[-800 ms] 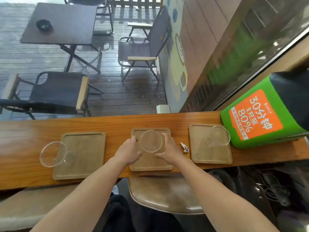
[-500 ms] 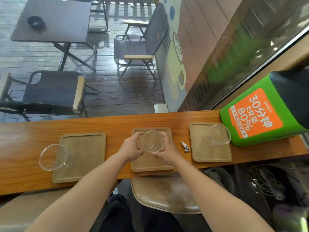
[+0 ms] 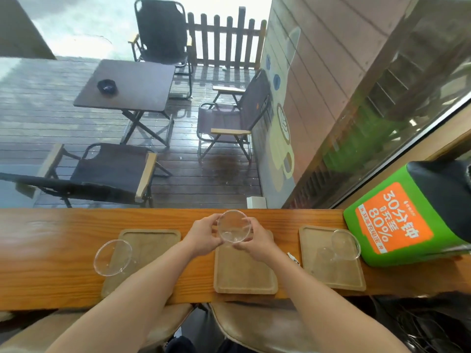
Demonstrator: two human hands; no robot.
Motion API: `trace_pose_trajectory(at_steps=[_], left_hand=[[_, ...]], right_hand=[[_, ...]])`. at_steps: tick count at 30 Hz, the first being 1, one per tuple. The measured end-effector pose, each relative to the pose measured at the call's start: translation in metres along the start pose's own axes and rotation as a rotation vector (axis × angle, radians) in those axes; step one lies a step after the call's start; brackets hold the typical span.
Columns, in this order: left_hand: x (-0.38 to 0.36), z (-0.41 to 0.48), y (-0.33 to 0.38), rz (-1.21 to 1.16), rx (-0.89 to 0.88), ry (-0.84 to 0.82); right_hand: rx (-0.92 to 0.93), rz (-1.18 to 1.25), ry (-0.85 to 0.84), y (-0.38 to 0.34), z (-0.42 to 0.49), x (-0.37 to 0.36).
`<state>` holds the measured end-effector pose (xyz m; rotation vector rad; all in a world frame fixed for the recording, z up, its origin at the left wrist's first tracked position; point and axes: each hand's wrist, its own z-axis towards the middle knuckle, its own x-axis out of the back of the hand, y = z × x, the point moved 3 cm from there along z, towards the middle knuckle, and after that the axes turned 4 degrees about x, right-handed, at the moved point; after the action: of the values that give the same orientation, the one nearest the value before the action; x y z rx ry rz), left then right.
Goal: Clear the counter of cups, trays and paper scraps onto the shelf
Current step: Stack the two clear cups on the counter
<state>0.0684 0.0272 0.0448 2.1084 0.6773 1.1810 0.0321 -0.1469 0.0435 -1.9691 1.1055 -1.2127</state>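
Three wooden trays lie in a row on the long wooden counter (image 3: pixel 46 253). Both hands hold a clear plastic cup (image 3: pixel 234 226) just above the far end of the middle tray (image 3: pixel 244 271): my left hand (image 3: pixel 204 236) grips its left side, my right hand (image 3: pixel 257 240) its right side. A second clear cup (image 3: pixel 112 257) stands at the left edge of the left tray (image 3: pixel 153 240). A third clear cup (image 3: pixel 345 244) stands on the right tray (image 3: pixel 331 266). A small paper scrap (image 3: pixel 291 257) lies between the middle and right trays.
A green and orange box (image 3: pixel 397 222) with a black top stands at the counter's right end. A window runs along the counter's far edge, with a deck, table and folding chairs outside. A brown stool seat (image 3: pixel 254 324) sits below the counter.
Both hands closed around the middle cup and lifted it up off the middle tray. The view has tilted upward, showing more of the deck outside.
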Motion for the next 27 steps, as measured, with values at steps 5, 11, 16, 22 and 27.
trace_pose_trajectory(at_steps=[5,11,16,22,27], left_hand=[[0.057,-0.01,0.005,-0.005,-0.07,0.147],[0.114,-0.029,-0.009,-0.033,-0.075,0.312],[0.148,-0.056,-0.031,-0.062,-0.04,0.413],[0.185,-0.088,-0.061,-0.082,-0.005,0.499],[0.206,-0.111,-0.087,-0.104,0.054,0.528]], right_hand=[[0.099,0.018,-0.003,-0.052,0.021,-0.01],[0.242,0.038,-0.038,-0.112,0.037,-0.034],[0.328,0.045,-0.112,-0.152,0.04,-0.064],[0.368,0.078,-0.22,-0.188,0.039,-0.106],[0.4,0.054,-0.291,-0.209,0.036,-0.137]])
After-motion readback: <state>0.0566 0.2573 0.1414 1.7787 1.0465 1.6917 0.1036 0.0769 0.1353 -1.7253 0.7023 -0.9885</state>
